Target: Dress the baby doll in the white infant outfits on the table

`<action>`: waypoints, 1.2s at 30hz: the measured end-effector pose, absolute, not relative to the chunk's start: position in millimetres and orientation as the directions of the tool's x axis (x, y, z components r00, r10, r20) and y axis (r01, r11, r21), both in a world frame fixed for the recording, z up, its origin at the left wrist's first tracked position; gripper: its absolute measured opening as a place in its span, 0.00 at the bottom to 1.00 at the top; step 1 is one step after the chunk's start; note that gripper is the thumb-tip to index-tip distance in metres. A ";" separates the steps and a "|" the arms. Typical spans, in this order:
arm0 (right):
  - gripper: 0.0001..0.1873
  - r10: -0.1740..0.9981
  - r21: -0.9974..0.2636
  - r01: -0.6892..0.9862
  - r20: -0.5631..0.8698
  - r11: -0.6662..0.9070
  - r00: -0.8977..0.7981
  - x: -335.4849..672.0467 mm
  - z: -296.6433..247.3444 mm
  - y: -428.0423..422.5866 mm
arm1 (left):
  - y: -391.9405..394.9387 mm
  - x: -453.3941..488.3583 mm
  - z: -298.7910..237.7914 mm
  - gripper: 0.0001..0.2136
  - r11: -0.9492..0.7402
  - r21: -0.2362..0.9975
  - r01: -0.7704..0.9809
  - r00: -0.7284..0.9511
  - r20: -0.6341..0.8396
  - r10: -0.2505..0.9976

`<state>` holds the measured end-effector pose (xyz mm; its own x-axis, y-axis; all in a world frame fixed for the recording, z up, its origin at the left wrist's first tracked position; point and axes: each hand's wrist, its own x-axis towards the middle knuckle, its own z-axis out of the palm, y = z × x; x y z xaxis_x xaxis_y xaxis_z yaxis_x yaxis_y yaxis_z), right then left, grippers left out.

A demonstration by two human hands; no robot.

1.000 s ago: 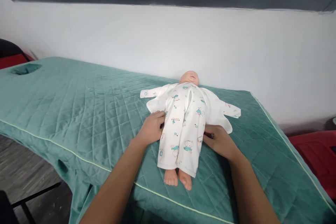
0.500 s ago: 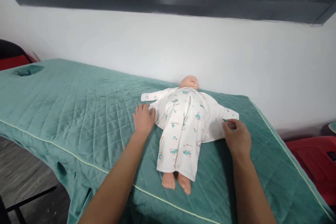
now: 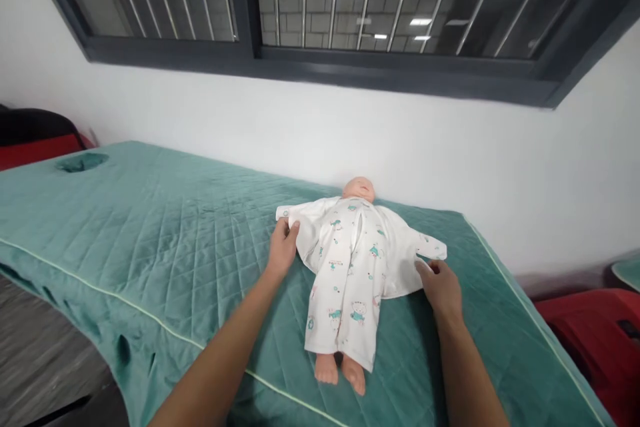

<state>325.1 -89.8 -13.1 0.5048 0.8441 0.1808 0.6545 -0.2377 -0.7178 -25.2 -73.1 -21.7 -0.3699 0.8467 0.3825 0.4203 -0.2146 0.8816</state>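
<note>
A baby doll (image 3: 359, 189) lies on its back on a green quilted bed cover (image 3: 200, 233), head toward the wall and bare feet toward me. White baby clothes with small teal animal prints cover its body and legs. A white baby shirt (image 3: 401, 267) is spread out on both sides, its sleeves stretched outward. My left hand (image 3: 283, 245) is closed, pinching the shirt's edge below the left sleeve. My right hand (image 3: 442, 288) pinches the shirt's edge below the right sleeve between thumb and fingers. The doll's arms are hidden.
A white wall (image 3: 210, 120) and a dark-framed window (image 3: 320, 70) with bars stand behind the bed. A face hole (image 3: 83, 162) shows at the bed's far left. Red chairs stand at the left (image 3: 40, 150) and right (image 3: 585, 327).
The camera has tilted up, showing more window. My left hand has moved from resting beside the shirt to pinching its edge and lifting it. My right hand still pinches the other side.
</note>
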 end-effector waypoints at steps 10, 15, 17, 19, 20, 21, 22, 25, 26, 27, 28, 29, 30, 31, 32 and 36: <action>0.03 0.819 -0.527 0.628 0.397 0.573 -0.415 232.8 48.8 -119.0 | -116.6 40.6 23.2 0.10 -0.708 0.416 0.571 0.436 0.577 0.691; 0.07 0.854 -0.687 0.518 0.328 0.509 -0.404 242.5 45.7 -128.6 | -115.2 26.8 7.6 0.12 -0.674 0.506 0.539 0.332 0.608 0.721; 0.12 0.900 -0.773 0.465 0.340 0.432 -0.271 247.5 44.9 -117.6 | -100.1 19.2 7.4 0.13 -0.548 0.643 0.535 0.148 0.567 0.810; 0.14 0.937 -0.838 0.425 0.336 0.342 -0.091 248.0 45.2 -95.7 | -79.1 17.1 9.7 0.13 -0.410 0.745 0.526 0.028 0.467 0.884; 0.14 0.946 -0.862 0.409 0.325 0.299 -0.008 246.5 45.7 -81.2 | -67.7 18.7 11.6 0.13 -0.363 0.772 0.522 0.012 0.418 0.908; 0.14 0.948 -0.877 0.402 0.314 0.264 0.061 244.0 46.3 -65.2 | -56.5 21.9 13.8 0.12 -0.334 0.786 0.521 0.018 0.381 0.925; 0.14 0.945 -0.882 0.407 0.308 0.238 0.114 240.9 46.9 -48.4 | -46.0 26.4 16.6 0.12 -0.319 0.791 0.522 0.033 0.355 0.934; 0.12 0.925 -0.852 0.495 0.311 0.170 0.219 229.4 47.5 -3.2 | -20.7 43.2 28.5 0.11 -0.322 0.803 0.501 0.074 0.331 0.941; 0.11 0.918 -0.832 0.533 0.318 0.150 0.237 225.6 46.8 7.5 | -14.0 48.1 33.4 0.11 -0.339 0.818 0.464 0.095 0.335 0.937; 0.11 0.913 -0.812 0.567 0.326 0.137 0.245 222.3 45.4 15.4 | -7.8 52.0 38.7 0.11 -0.354 0.844 0.403 0.127 0.331 0.935; 0.11 0.912 -0.797 0.589 0.330 0.131 0.244 219.6 43.5 20.3 | -1.9 54.6 43.9 0.11 -0.350 0.882 0.317 0.155 0.315 0.936; 0.13 0.915 -0.791 0.598 0.327 0.128 0.237 217.6 41.3 22.7 | 4.0 55.9 48.8 0.11 -0.317 0.923 0.218 0.164 0.285 0.944; 0.14 0.918 -0.794 0.596 0.319 0.125 0.233 216.3 39.0 23.1 | 9.8 56.2 52.9 0.11 -0.264 0.956 0.124 0.144 0.246 0.958; 0.16 0.923 -0.801 0.586 0.307 0.118 0.233 215.6 36.9 22.2 | 15.6 55.6 56.0 0.11 -0.213 0.976 0.052 0.092 0.208 0.974; 0.19 0.928 -0.809 0.577 0.291 0.108 0.234 215.4 35.2 20.6 | 21.0 54.7 57.9 0.11 -0.179 0.984 0.015 0.031 0.178 0.983; 0.22 0.946 -0.805 0.591 0.221 0.039 0.238 215.8 34.8 15.9 | 36.6 55.3 52.6 0.10 -0.125 0.983 0.136 -0.033 0.131 0.991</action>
